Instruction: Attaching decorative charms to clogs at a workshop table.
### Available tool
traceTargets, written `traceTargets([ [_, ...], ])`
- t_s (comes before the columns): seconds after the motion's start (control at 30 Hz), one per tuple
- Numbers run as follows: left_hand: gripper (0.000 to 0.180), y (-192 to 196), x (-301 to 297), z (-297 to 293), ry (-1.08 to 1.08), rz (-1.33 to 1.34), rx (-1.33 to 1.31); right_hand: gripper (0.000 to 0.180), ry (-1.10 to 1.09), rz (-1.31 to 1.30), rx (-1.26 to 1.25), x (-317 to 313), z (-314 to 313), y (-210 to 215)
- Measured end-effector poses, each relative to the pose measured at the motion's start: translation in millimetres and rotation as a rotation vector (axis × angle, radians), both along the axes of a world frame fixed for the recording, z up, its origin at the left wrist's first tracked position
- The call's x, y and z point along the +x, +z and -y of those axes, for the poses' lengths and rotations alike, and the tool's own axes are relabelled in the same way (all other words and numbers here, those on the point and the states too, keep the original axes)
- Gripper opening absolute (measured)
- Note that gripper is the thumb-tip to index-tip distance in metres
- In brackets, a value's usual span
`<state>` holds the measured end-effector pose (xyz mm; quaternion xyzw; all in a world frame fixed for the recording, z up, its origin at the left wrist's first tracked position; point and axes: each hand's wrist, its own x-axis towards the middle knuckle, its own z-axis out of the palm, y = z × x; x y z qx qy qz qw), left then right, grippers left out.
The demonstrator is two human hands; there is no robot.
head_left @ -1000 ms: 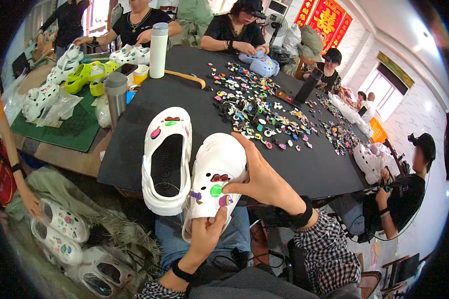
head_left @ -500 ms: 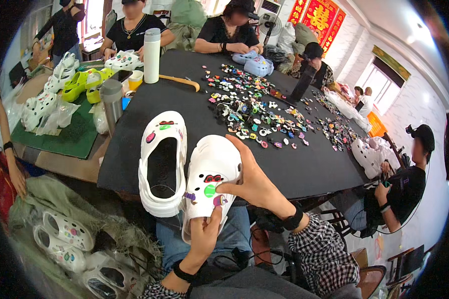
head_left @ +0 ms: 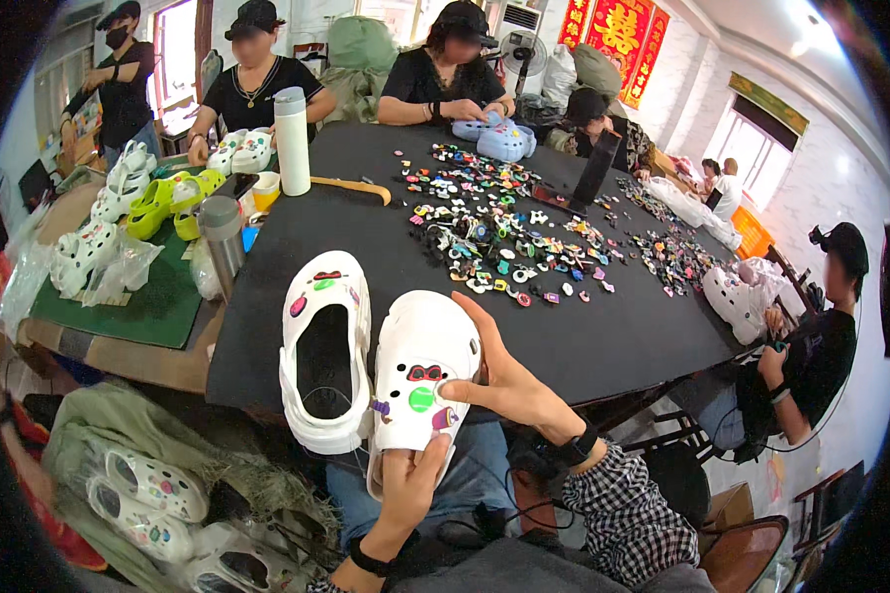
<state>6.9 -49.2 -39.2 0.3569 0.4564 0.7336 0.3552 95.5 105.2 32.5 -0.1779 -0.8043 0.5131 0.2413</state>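
Observation:
A white clog (head_left: 420, 336) is held between my two hands at the near edge of the table. On its top sit a red sunglasses charm (head_left: 425, 373), a round green charm (head_left: 421, 399), a purple cup-shaped charm (head_left: 444, 418) and a purple-and-gold charm at the side. My right hand (head_left: 514, 393) grips the clog's right side, its thumb pressing beside the green charm. My left hand (head_left: 410, 489) is closed on the heel-side edge of the upper, fingers inside the opening and hidden. Left of it lies a matching white clog (head_left: 294, 381) with similar charms.
Loose colourful charms (head_left: 514, 232) are spread over the black table (head_left: 366, 232). A white bottle (head_left: 292, 143), steel tumbler (head_left: 222, 242) and yellow cup (head_left: 266, 191) stand at left, near lime clogs (head_left: 158, 203). Bagged white clogs (head_left: 148, 484) lie low left. Several co-workers sit around.
The view has tilted, so the scene sits lower. My right thumb has shifted slightly to the green charm's right edge. A co-worker's arm at the left edge has mostly gone from sight.

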Motion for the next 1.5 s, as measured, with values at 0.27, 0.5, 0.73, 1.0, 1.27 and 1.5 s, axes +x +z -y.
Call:
traceTargets([
  [0.27,0.039,20.9,-4.1,9.6,-0.122,-0.143,-0.082,0.094,-0.038,-0.160,-0.282,9.2,8.4,7.6],
  [0.5,0.041,46.7,0.0,2.7,-0.236,-0.227,-0.095,0.084,-0.057,-0.202,-0.360,14.1,-0.8,27.7],
  [0.73,0.058,65.9,3.4,5.7,-0.377,-0.018,0.096,0.071,-0.190,-0.225,-0.340,13.1,-37.1,18.5],
  [1.0,0.028,109.5,-23.8,33.3,0.378,-0.491,0.148,0.075,-0.333,-0.016,-0.137,-4.1,-72.2,-22.4],
  [1.27,0.050,87.6,-87.9,4.1,0.502,-0.978,-0.060,0.061,-0.352,0.129,0.216,10.4,-78.2,-16.8],
  [1.5,0.053,79.5,-91.6,2.0,0.446,-1.086,-0.143,0.022,-0.689,0.126,0.589,66.1,-165.3,-6.7],
])
